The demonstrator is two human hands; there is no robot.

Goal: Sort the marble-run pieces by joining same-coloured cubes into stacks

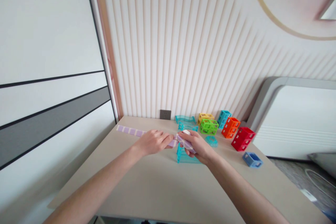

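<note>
My left hand (152, 141) is closed on a long purple strip of tiles (131, 131) that runs left across the beige table (147, 189). My right hand (196, 145) grips a shorter purple tile piece (187, 143) at the strip's right end, where both pieces meet. Under my right hand stands a translucent teal track piece (183, 156).
Behind the hands lie more teal curved pieces (185, 119). To the right stand yellow (205, 117), green (209, 126), cyan (224, 118), orange (230, 127) and red (243, 138) frame blocks, and a small blue one (252, 159). A ribbed wall with a socket (165, 114) backs the table.
</note>
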